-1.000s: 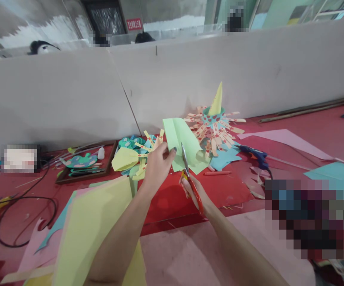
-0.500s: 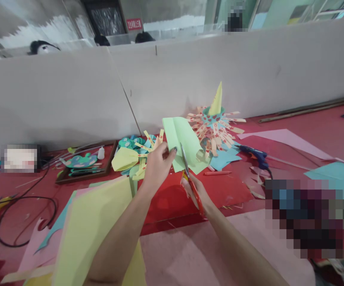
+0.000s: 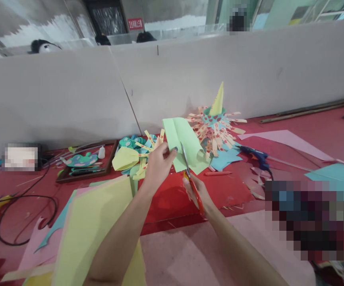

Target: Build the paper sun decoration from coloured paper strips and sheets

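Light-green paper (image 3: 185, 137) is held up over the worktop (image 3: 309, 122), pinched between thumb and fingers of the left hand's grip (image 3: 159, 162). Just right of that, the right hand's grip (image 3: 196, 191) is wrapped around red-handled scissors (image 3: 191, 181), one blade showing against the paper's face. Below both grips is a red sheet (image 3: 228, 191). A blue glue gun (image 3: 256, 155) rests right of the right grip; a fringed paper ornament (image 3: 216, 130) stands beyond. A dark-framed tray (image 3: 111, 158) lies left of the left grip.

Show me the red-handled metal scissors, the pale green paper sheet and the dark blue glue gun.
Red-handled metal scissors (image 3: 192, 184): head view, red handle.
Pale green paper sheet (image 3: 191, 145): head view, near its middle.
Dark blue glue gun (image 3: 258, 156): head view, body.
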`<state>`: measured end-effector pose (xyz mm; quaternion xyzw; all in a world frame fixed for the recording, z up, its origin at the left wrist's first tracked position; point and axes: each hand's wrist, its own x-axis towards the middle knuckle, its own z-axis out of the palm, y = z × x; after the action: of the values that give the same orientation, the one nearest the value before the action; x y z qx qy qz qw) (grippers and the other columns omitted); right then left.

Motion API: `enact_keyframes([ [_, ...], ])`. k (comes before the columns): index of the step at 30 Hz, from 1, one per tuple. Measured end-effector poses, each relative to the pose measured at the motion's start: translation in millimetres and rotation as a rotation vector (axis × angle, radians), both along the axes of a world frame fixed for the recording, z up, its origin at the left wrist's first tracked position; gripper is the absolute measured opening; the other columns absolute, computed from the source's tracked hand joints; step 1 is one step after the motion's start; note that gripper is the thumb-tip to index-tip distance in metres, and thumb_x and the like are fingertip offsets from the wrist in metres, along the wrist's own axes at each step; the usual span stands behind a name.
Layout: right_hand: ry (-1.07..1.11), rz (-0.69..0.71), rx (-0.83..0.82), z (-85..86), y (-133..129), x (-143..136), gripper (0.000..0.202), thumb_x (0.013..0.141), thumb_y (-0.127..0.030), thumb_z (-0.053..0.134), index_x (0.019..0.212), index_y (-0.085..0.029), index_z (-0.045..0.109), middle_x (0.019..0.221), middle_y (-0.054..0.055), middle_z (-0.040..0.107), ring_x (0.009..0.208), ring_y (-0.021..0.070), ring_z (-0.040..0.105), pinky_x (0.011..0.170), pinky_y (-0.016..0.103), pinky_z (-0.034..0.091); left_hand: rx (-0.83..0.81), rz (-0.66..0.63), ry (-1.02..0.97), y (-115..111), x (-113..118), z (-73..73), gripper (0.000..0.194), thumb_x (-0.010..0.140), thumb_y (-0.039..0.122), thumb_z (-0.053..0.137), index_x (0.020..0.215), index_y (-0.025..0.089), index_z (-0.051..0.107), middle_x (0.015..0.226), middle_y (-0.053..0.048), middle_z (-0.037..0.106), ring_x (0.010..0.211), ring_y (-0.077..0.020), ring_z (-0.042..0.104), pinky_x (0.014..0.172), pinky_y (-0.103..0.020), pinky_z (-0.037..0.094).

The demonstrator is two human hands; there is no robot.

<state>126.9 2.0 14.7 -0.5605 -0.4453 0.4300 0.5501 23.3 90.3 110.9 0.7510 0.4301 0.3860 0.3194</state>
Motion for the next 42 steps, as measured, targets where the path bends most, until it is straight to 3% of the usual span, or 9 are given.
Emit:
enact_keyframes([
  [21, -0.121, -0.057, -0.022, 3.0, -0.4, 3.7, 0.037, 0.076, -0.054, 0.05, 0.066, -0.02, 0.041, 0.056, -0.006, 0.025, 0.051, 0.0082, 0.026, 0.048, 0.022, 0.021, 0.005, -0.012, -0.016, 1.9, -1.7, -1.2, 0.012, 0.077, 0.031, 0.051, 0.075, 0.019, 0.054, 0.066, 0.001, 0.056, 0.064, -0.0149, 0.053, 0.058, -0.024, 0.038],
  [27, -0.146, -0.081, -0.009, -0.8, 1.7, 4.9, 0.039, 0.073, -0.054, 0.053, 0.062, -0.02, 0.038, 0.06, -0.005, 0.02, 0.055, 0.0085, 0.023, 0.05, 0.023, 0.02, -0.016, -0.014, -0.002, 2.5, -2.0, -0.6, 0.013, 0.077, 0.032, 0.049, 0.074, 0.019, 0.052, 0.064, 0.002, 0.052, 0.062, -0.0142, 0.05, 0.058, -0.024, 0.036],
  [33, -0.154, -0.098, -0.014, -0.1, 1.9, 3.0, 0.043, 0.07, -0.054, 0.055, 0.058, -0.02, 0.032, 0.059, -0.005, 0.019, 0.054, 0.008, 0.022, 0.048, 0.022, 0.019, 0.018, 0.114, 0.002, 3.5, -2.4, 2.8, 0.019, 0.079, 0.034, 0.046, 0.067, 0.02, 0.045, 0.057, 0.005, 0.043, 0.053, -0.0105, 0.041, 0.053, -0.022, 0.031],
  [38, -0.159, -0.103, -0.017, 4.4, 0.9, 2.5, 0.045, 0.07, -0.052, 0.057, 0.057, -0.02, 0.027, 0.058, -0.005, 0.018, 0.054, 0.0074, 0.02, 0.049, 0.022, 0.018, 0.041, 0.08, -0.011, 7.5, -6.5, 1.8, 0.018, 0.08, 0.033, 0.045, 0.069, 0.02, 0.048, 0.06, 0.004, 0.044, 0.056, -0.0106, 0.041, 0.056, -0.022, 0.032],
  [42, -0.114, -0.057, 0.004, 6.3, 0.8, 2.2, 0.042, 0.071, -0.054, 0.055, 0.06, -0.02, 0.032, 0.059, -0.005, 0.023, 0.054, 0.0076, 0.025, 0.05, 0.022, 0.022, 0.054, 0.059, 0.021, 9.4, -9.9, 3.0, 0.019, 0.08, 0.033, 0.046, 0.067, 0.02, 0.047, 0.059, 0.004, 0.043, 0.055, -0.0109, 0.041, 0.055, -0.023, 0.032],
])
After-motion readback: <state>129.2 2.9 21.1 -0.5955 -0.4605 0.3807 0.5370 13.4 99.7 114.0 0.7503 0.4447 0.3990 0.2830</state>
